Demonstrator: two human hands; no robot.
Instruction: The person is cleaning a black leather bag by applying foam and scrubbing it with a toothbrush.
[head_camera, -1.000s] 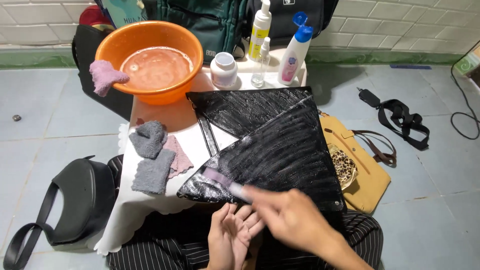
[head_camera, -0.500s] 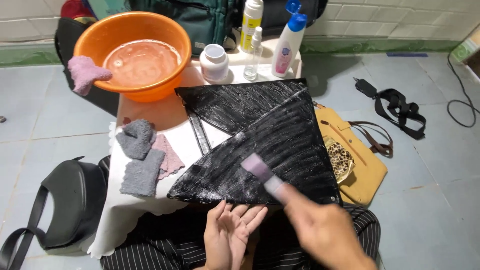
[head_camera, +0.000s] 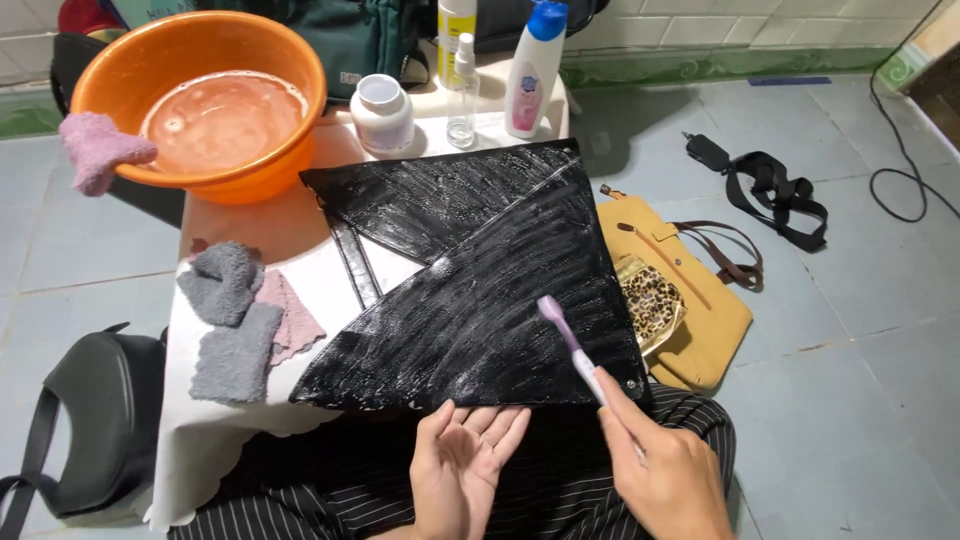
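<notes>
Black bag (head_camera: 470, 290), flat and angular, lies across the small cloth-covered table (head_camera: 230, 440), its near edge just above the person's striped lap. Streaks of white soap cover its surface, so it looks slick; it seems light and fairly stiff, best held by a dry edge or its strap. The right hand (head_camera: 665, 475) grips a purple toothbrush (head_camera: 570, 340) by the handle, bristles on the bag's right side. The left hand (head_camera: 462, 468) lies open, palm up, holding nothing, just near the bag. An orange basin (head_camera: 200, 100) of water stands far left, with grey cloths (head_camera: 230, 320) beside the bag.
</notes>
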